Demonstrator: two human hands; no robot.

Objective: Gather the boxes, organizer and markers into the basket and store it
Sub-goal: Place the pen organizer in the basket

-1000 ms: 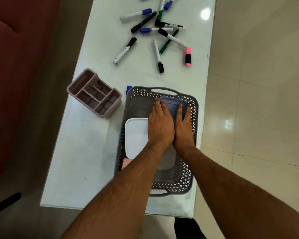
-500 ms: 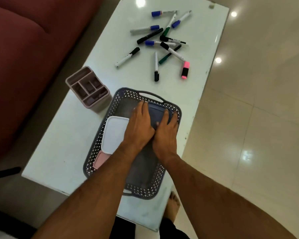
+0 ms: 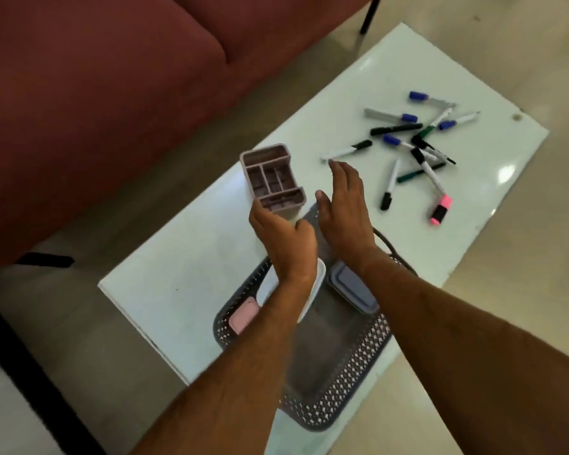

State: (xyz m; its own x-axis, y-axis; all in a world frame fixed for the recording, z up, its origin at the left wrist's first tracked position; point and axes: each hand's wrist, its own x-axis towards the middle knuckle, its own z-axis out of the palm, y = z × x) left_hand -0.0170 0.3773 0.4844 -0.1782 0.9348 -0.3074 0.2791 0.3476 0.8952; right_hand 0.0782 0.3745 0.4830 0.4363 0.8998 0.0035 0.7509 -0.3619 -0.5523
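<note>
Gripping the organizer (image 3: 271, 182) near the table (image 3: 191, 257) edge, left hand (image 3: 284, 244) — right hand (image 3: 345, 208) flat, fingers straight.

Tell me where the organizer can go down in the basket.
Bare basket floor lies nearest the camera, below the white box and blue box. The far end is crowded by both boxes and the pink box. Left hand holds the organizer.

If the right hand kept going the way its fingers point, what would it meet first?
Probably the black-capped marker lying just past the right hand fingertips, though the hand's height above the table is unclear.
</note>
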